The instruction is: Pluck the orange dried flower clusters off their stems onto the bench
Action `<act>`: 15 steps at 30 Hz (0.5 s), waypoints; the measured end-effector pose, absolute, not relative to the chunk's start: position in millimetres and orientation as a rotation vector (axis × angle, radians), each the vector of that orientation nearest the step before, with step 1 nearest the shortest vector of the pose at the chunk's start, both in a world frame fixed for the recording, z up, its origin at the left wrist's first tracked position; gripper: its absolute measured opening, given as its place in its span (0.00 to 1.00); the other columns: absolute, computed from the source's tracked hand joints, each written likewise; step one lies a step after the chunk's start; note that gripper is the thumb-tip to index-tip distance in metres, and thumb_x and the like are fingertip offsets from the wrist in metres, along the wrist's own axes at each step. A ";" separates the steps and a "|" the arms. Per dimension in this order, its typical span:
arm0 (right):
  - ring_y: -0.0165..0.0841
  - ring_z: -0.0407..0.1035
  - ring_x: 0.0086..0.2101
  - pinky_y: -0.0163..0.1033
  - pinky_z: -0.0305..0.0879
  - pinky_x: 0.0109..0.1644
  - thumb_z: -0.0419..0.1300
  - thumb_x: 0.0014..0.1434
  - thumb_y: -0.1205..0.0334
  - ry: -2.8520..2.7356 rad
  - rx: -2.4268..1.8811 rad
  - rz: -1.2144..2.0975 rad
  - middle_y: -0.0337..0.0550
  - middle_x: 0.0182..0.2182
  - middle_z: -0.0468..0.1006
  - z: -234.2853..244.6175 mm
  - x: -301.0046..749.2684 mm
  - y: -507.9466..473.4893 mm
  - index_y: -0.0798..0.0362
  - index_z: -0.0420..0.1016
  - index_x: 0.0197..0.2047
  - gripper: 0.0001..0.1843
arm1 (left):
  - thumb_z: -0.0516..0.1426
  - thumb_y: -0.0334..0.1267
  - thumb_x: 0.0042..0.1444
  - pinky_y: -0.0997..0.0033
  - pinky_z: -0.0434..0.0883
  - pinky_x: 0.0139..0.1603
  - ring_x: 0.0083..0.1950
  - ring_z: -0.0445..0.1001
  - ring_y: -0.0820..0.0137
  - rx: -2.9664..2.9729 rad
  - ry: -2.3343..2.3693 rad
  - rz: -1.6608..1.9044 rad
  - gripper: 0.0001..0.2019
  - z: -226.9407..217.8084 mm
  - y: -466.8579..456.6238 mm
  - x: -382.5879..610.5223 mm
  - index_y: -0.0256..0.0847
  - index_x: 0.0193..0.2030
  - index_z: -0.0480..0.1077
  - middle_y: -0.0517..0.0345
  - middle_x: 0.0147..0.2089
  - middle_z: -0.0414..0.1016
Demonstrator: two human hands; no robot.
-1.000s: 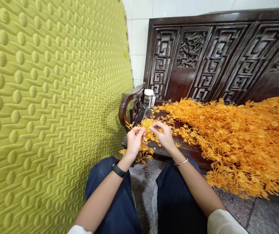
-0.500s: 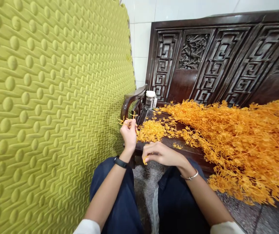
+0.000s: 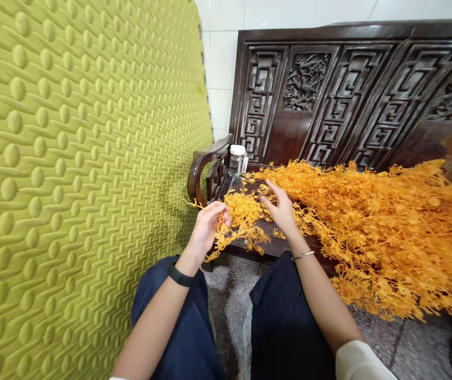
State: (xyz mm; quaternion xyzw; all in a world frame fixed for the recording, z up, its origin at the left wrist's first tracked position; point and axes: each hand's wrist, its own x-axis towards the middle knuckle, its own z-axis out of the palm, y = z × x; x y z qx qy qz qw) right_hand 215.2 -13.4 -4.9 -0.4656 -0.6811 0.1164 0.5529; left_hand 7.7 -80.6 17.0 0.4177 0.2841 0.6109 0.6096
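My left hand (image 3: 207, 226) is closed round a small bunch of orange plastic sprigs (image 3: 231, 238) that dangles over the front edge of the dark wooden bench (image 3: 273, 245). My right hand (image 3: 280, 210) reaches forward over the bench seat with its fingers stretched out, touching loose orange sprigs at the near end of the big orange pile (image 3: 384, 227). A smaller heap of sprigs (image 3: 243, 207) lies between my two hands.
A tall yellow-green foam mat (image 3: 79, 158) stands upright on the left, close to my knee. A small clear jar with a white lid (image 3: 237, 159) stands by the bench armrest (image 3: 204, 166). The carved bench back (image 3: 348, 89) rises behind the pile. Speckled floor (image 3: 229, 306) shows between my knees.
My right hand has gone from in front of my lap forward onto the bench pile. My left hand has lowered a little and now holds a fuller bunch of sprigs.
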 end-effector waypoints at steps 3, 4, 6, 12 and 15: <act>0.44 0.63 0.52 0.54 0.55 0.58 0.63 0.50 0.57 -1.809 -1.150 0.438 0.52 0.51 0.71 -6.1 211.2 -14.5 0.52 0.69 0.54 0.27 | 0.59 0.41 0.46 0.75 0.62 0.25 0.22 0.64 0.77 0.931 0.599 1.377 0.09 18.6 -83.0 6.1 0.38 0.25 0.66 0.64 0.20 0.62; 0.42 0.64 0.52 0.53 0.56 0.57 0.62 0.51 0.56 -1.800 -1.109 0.517 0.51 0.50 0.72 -4.5 207.4 -18.3 0.52 0.71 0.51 0.23 | 0.59 0.41 0.46 0.75 0.62 0.25 0.22 0.64 0.77 0.927 0.590 1.379 0.09 18.7 -83.6 6.4 0.38 0.25 0.66 0.64 0.20 0.62; 0.39 0.69 0.47 0.48 0.62 0.54 0.57 0.56 0.53 -1.795 -0.976 0.739 0.49 0.44 0.76 1.3 196.9 -29.7 0.53 0.74 0.43 0.16 | 0.58 0.42 0.46 0.74 0.63 0.26 0.23 0.65 0.77 0.927 0.587 1.391 0.09 18.6 -84.0 7.0 0.38 0.25 0.66 0.63 0.21 0.62; 0.33 0.70 0.35 0.39 0.66 0.43 0.64 0.50 0.52 -1.863 -0.780 0.728 0.42 0.32 0.75 12.6 166.4 -61.8 0.54 0.70 0.34 0.15 | 0.60 0.34 0.44 0.74 0.67 0.41 0.35 0.71 0.75 0.915 0.598 1.471 0.10 17.4 -82.9 8.3 0.37 0.36 0.71 0.59 0.32 0.72; 0.33 0.69 0.35 0.39 0.65 0.43 0.65 0.49 0.54 -1.857 -0.795 0.544 0.42 0.33 0.74 9.5 159.7 -65.5 0.53 0.69 0.38 0.16 | 0.62 0.30 0.41 0.73 0.67 0.46 0.41 0.72 0.73 0.951 0.616 1.463 0.17 15.6 -83.3 9.5 0.39 0.41 0.70 0.58 0.38 0.74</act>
